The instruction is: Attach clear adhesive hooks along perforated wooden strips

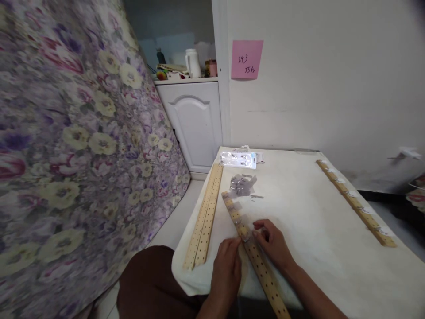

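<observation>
Diagonally, a long, narrow wooden strip (261,268) crosses the pale cloth (292,195), its near end reaching past the front edge; it is light yellow-brown, flat and straight-sided, drilled with small dark round holes. On the strip's left side, the left hand (227,263) has its fingers drawn together, tips at the wood's edge; whether they grip it, I cannot tell. At the strip's right side, the right hand (274,243) curls, thumb and forefinger nearly meeting just beside a clear plastic plate (245,234) on the wood; whether they pinch anything is unclear. So the strip lies between both sets of fingers. Its far part carries further see-through plates with shiny metal hooks. Left of the strip, two plain wooden strips (210,221) lie side by side. Beyond its far end sit a pile of loose hooks (241,185) and a glossy packet (239,160). Well to its right lies another wooden strip (357,206) bearing hooks.
</observation>
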`<state>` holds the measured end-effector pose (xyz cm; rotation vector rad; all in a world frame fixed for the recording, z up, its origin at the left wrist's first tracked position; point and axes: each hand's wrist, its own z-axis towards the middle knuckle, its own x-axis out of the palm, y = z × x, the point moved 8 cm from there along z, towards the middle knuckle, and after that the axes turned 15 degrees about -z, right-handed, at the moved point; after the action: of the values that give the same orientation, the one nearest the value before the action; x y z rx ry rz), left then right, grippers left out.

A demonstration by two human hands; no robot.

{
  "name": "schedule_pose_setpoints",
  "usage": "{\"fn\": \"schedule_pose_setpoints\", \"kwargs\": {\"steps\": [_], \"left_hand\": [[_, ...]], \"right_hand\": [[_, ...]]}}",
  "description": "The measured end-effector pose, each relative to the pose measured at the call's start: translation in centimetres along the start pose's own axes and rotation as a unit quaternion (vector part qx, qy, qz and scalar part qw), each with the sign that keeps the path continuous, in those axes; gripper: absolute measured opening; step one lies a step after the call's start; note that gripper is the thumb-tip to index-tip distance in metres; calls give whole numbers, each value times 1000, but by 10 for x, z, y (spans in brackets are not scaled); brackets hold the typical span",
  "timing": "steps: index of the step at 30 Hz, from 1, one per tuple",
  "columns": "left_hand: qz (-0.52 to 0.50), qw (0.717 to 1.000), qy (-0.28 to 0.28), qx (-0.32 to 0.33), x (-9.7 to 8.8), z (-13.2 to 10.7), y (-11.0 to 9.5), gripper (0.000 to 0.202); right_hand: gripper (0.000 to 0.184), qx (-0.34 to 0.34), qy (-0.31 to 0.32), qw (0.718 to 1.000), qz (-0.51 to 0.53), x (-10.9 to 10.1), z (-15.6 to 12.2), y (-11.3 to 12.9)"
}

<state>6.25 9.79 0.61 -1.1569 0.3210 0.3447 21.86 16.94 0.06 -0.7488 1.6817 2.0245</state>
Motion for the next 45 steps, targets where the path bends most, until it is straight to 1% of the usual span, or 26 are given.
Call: {"fn": "schedule_pose_setpoints", "kwargs": {"steps": [2,5,9,19,27,35,39,42,45], "left_hand": [[-2,1000,9,-1,1,1,-2,37],[2,1000,15,-4,2,3,-5,36],[5,1000,23,-6,4,5,-8,35],[9,1000,23,-12,4,6,-7,33],[4,1000,26,-10,4,8,-9,32],[20,999,30,-13,4,8,-11,29],[33,999,21,-13,4,6,-7,28],[33,999,10,-21,3,5,-2,28],[22,999,4,-31,2,3,2,26]], "right_hand": [[20,-39,-6,999,-12,-1,-2,8],[20,-94,1,995,-19,1,-7,18],[20,-115,19,992,-41,5,-10,21],[21,-112,33,989,-89,6,-9,25],[19,-92,44,991,-92,9,-7,22],[21,-115,27,992,-49,8,-7,21],[24,-120,14,992,-24,5,-9,22],[23,-98,-17,995,-20,-2,-4,12],[21,-36,-50,997,-43,-13,13,-11]]}}
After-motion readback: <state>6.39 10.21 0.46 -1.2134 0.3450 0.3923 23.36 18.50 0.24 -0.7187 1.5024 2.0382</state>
